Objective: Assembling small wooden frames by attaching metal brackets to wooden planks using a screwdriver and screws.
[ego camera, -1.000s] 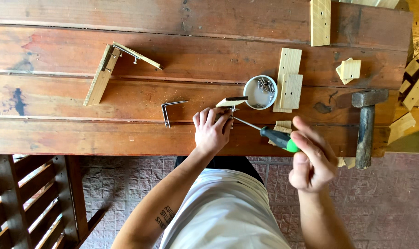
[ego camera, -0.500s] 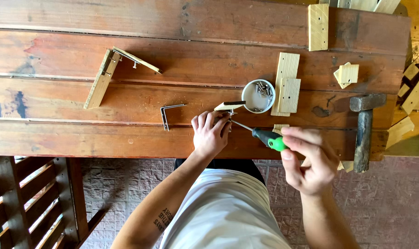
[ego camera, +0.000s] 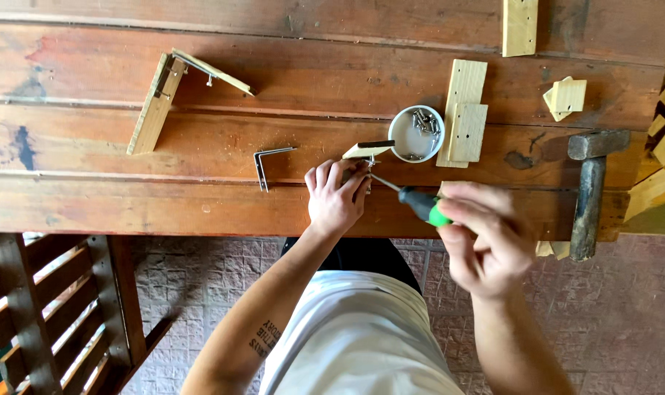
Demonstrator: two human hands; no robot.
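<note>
Lying just beyond my knuckles on the wooden workbench is a small white bowl of screws, and it is sitting touching a pale drilled board on its right. A bent metal bracket is resting near my left hand, and farther left a hinged pair of wood strips is lying propped open. A hammer is lying well apart to the right, its handle hanging past the bench edge, with small wood offcuts scattered above it and another drilled board at the top edge. Nothing is standing between my hands and the work. My left hand is pressing down, fingers curled narrow over a small wood piece with a dark strip on its top; my fingertips are hiding most of it, so I cannot tell exactly how it is sitting. My right hand is wrapping closed around the green-and-black handle of a screwdriver, whose thin shaft is slanting up and left to a tip that is meeting the wood piece just beside my left fingertips. My right hand is blurring; both forearms are reaching up from my body.
</note>
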